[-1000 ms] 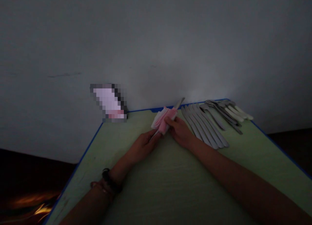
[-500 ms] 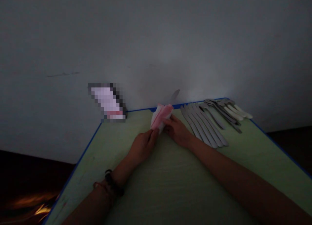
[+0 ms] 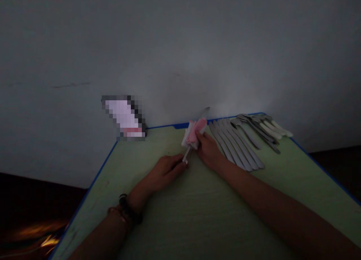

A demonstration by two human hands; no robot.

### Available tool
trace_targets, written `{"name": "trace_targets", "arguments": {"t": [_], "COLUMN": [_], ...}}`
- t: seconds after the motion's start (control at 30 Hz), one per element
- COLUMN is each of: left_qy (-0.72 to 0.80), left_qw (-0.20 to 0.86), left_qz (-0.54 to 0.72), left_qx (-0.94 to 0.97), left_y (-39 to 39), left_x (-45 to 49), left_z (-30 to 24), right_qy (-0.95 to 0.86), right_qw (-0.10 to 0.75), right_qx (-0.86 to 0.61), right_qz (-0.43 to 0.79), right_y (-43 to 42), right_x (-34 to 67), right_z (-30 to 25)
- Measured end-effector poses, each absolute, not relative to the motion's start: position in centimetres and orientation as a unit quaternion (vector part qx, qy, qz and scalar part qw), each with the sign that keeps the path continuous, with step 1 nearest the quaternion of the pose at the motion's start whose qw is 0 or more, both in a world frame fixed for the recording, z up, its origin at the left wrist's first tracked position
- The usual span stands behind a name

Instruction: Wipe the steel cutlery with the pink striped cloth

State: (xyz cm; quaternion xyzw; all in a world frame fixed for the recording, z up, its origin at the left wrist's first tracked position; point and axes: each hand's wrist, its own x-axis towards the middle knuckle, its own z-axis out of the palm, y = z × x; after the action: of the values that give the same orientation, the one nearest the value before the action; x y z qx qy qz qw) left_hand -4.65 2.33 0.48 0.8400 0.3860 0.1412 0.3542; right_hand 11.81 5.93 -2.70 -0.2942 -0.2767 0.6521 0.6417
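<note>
My left hand (image 3: pixel 165 170) pinches the pale handle end of a table knife (image 3: pixel 186 156) low over the green table (image 3: pixel 197 215). My right hand (image 3: pixel 209 149) grips a pink and white cloth (image 3: pixel 193 132) wrapped round the knife's blade. The blade tip (image 3: pixel 205 111) pokes out past the cloth toward the wall. Both hands are closed. A dark band and a thin bracelet sit on my left wrist.
A row of several steel knives (image 3: pixel 235 143) lies right of my right hand. Beyond them lies a bunch of spoons and pale-handled cutlery (image 3: pixel 263 128) at the back right corner. A blurred-out object (image 3: pixel 124 117) leans on the wall at the table's back left. The table has a blue edge.
The cloth has slid up the blade toward the tip with my right hand. More of the knife's handle now shows at my left fingers.
</note>
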Motion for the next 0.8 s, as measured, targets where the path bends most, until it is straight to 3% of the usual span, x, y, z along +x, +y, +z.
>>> {"name": "trace_targets", "arguments": {"t": [0.47, 0.8], "left_qy": [0.384, 0.392], "left_qw": [0.432, 0.469], "left_qz": [0.181, 0.194], "left_qx": [0.795, 0.767], "left_y": [2.7, 3.0], "left_x": [-5.5, -5.5], "left_z": [-0.5, -0.7], "right_qy": [-0.426, -0.427], "right_qw": [0.525, 0.527], "right_qx": [-0.332, -0.311], "right_qz": [0.657, 0.666], "right_y": [5.1, 5.1], "right_x": [12.2, 12.2], "right_z": [-2.8, -3.0]}}
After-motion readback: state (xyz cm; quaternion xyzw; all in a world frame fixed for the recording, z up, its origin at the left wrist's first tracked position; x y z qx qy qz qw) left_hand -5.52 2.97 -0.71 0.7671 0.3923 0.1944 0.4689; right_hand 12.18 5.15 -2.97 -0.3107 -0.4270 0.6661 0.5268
